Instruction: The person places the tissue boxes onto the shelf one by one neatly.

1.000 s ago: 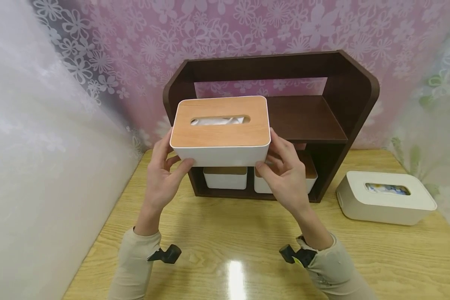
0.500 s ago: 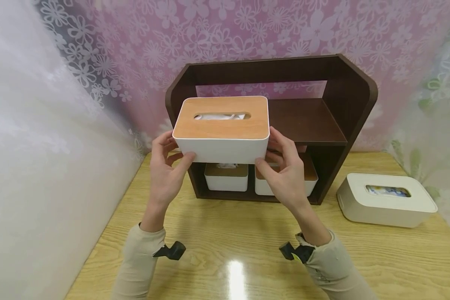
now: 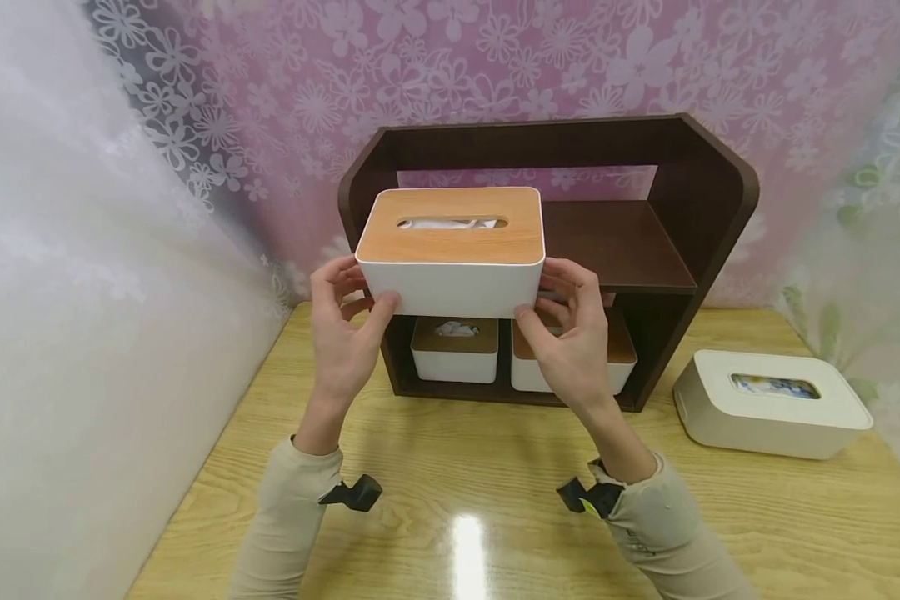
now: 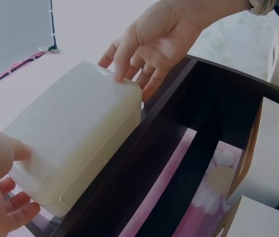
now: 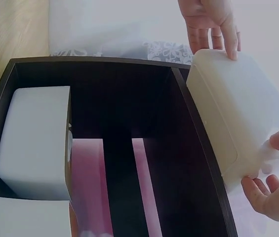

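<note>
A white tissue box point(image 3: 450, 290) with a wood-look lid is raised level with the upper board of a dark brown desk shelf point(image 3: 607, 242). White tissue shows in its slot. My left hand point(image 3: 348, 342) grips the left end, thumb on the front face. At the other end my right hand point(image 3: 572, 343) holds it likewise, its other fingers round the side. From below, the left wrist view shows the box's pale underside point(image 4: 75, 113) close to the board's front edge; whether they touch I cannot tell.
In the shelf's lower compartment stand two similar boxes, a small tissue box point(image 3: 456, 365) on the left and another wood-lidded box point(image 3: 621, 373), partly behind my right hand. A cream tissue box point(image 3: 772, 417) sits on the wooden table point(image 3: 435, 467) at the right.
Both hands have lifted the tissue box slightly and carried it a little to the right. More of the small box below now shows. The grip stays the same.
</note>
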`<state>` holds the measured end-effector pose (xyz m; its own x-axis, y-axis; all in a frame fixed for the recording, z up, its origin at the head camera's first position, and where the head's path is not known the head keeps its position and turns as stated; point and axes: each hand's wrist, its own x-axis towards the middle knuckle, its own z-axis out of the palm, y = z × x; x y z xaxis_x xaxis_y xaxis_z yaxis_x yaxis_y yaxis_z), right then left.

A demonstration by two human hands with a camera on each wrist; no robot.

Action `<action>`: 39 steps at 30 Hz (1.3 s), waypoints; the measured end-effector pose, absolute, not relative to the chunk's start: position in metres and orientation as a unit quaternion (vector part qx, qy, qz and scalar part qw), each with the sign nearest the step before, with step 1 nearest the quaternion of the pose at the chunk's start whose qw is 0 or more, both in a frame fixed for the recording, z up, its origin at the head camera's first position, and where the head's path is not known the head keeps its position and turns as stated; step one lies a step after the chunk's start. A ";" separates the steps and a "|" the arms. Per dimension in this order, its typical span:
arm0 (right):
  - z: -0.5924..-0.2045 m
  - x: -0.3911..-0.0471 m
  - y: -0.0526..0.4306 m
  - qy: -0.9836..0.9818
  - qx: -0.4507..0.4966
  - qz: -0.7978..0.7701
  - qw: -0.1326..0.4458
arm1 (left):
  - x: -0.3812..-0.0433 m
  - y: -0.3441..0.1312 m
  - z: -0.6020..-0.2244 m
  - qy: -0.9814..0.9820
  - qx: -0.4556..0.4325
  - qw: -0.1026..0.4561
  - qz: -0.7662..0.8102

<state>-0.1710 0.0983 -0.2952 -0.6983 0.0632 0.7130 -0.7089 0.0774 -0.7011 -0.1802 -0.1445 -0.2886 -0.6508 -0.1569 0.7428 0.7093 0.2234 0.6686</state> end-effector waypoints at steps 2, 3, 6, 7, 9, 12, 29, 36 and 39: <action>-0.295 -0.170 0.098 -0.673 0.234 0.631 0.306 | -0.179 -0.144 -0.288 -0.698 -0.202 0.365 -0.582; -0.294 -0.170 0.098 -0.677 0.230 0.629 0.306 | -0.178 -0.144 -0.288 -0.704 -0.205 0.363 -0.575; -0.291 -0.167 0.099 -0.688 0.220 0.623 0.301 | -0.174 -0.144 -0.287 -0.723 -0.222 0.353 -0.550; -0.289 -0.166 0.099 -0.692 0.218 0.621 0.297 | -0.173 -0.144 -0.286 -0.728 -0.228 0.350 -0.544; -0.286 -0.163 0.101 -0.698 0.217 0.619 0.287 | -0.170 -0.144 -0.284 -0.735 -0.237 0.341 -0.536; -0.282 -0.161 0.103 -0.708 0.218 0.616 0.269 | -0.169 -0.145 -0.282 -0.738 -0.242 0.330 -0.536; -0.278 -0.169 0.109 -0.747 0.218 0.587 0.225 | -0.174 -0.148 -0.280 -0.744 -0.242 0.279 -0.557; -0.276 -0.175 0.112 -0.743 0.220 0.599 0.203 | -0.176 -0.148 -0.279 -0.759 -0.217 0.255 -0.559; -0.274 -0.177 0.113 -0.739 0.220 0.607 0.191 | -0.177 -0.146 -0.278 -0.764 -0.216 0.249 -0.555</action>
